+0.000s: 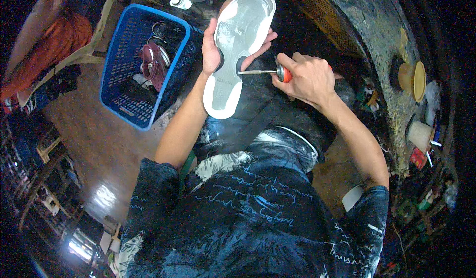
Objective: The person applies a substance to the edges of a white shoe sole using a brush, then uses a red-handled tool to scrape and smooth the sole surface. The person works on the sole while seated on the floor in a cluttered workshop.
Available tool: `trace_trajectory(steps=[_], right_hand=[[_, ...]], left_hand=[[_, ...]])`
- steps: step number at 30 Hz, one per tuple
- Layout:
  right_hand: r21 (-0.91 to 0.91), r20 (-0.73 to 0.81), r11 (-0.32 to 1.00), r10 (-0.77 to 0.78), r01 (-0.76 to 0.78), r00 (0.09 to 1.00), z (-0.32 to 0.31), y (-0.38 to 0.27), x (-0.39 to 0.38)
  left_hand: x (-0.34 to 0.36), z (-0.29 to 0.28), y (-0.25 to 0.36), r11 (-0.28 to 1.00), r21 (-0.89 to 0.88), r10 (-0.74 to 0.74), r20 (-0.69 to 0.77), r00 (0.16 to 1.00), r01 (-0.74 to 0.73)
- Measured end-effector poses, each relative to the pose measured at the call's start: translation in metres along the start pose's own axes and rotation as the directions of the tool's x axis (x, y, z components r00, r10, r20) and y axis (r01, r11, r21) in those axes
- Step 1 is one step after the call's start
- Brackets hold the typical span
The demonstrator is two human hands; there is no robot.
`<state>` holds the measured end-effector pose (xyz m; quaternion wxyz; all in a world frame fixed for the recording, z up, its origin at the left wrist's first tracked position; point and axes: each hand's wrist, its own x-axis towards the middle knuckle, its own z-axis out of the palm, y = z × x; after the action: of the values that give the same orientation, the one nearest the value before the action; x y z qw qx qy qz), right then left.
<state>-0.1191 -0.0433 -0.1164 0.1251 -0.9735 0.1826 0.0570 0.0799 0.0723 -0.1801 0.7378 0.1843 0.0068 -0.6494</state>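
My left hand grips a white shoe sole from behind, holding it upright in front of me with its inner face toward me. My right hand is closed around the red handle of a small metal tool. The tool's thin shaft points left and its tip touches the right edge of the sole near its narrow waist. Both forearms rise from my lap, which is covered by dark cloth.
A blue plastic basket with several sandals and shoes stands on the brown floor to the left. A stained stone workbench curves along the right with a yellow bowl, cups and clutter. An orange garment lies far left.
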Motion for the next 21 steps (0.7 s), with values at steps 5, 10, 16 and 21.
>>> trace_trajectory(steps=[5, 10, 16, 21], right_hand=[[0.014, 0.024, 1.000, -0.002, 0.001, 1.000, 0.003, -0.003, -0.004], [0.035, 0.008, 0.999, -0.018, 0.018, 1.000, 0.006, -0.005, -0.007], [0.023, 0.077, 0.999, 0.047, -0.049, 0.996, 0.008, -0.003, -0.002], [0.092, 0.029, 0.996, 0.015, -0.018, 0.999, 0.015, -0.011, -0.015]], left_hand=[[0.000, 0.001, 0.001, 1.000, 0.010, -0.001, -0.008, 1.000, 0.001], [-0.001, 0.001, 0.000, 1.000, 0.002, 0.000, 0.000, 1.000, 0.000], [-0.001, 0.004, 0.000, 1.000, -0.017, 0.001, -0.028, 1.000, -0.002], [-0.001, 0.005, 0.001, 1.000, 0.015, 0.015, -0.031, 0.999, -0.014]])
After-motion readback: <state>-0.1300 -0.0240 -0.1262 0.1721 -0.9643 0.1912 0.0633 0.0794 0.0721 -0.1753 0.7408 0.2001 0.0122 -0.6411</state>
